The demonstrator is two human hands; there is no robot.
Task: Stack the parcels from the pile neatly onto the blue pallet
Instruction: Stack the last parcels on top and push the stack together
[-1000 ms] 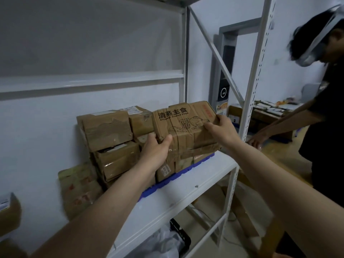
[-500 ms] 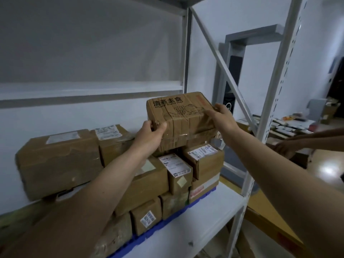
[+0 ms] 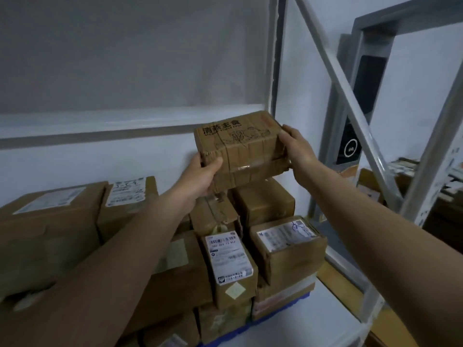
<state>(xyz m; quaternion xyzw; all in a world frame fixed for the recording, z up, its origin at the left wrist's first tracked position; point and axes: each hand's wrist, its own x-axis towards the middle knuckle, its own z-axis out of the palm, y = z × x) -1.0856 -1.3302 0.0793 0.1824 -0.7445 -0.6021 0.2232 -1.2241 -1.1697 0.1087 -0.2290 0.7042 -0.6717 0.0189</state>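
Both hands grasp one taped cardboard parcel (image 3: 240, 149) printed with dark characters: the left hand (image 3: 200, 176) curls round its left end with the thumb on the front face, the right hand (image 3: 298, 151) clasps its right end. The parcel is at the top of the stacked parcels (image 3: 230, 261) on the blue pallet (image 3: 283, 310), near the shelf's (image 3: 313, 329) right back corner, by the rack's white upright (image 3: 275, 58).

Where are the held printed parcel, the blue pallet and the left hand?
printed parcel (image 3: 238, 139), head view, top face with printed text.
blue pallet (image 3: 298, 300), head view, front edge under the stack.
left hand (image 3: 203, 175), head view, back of hand.
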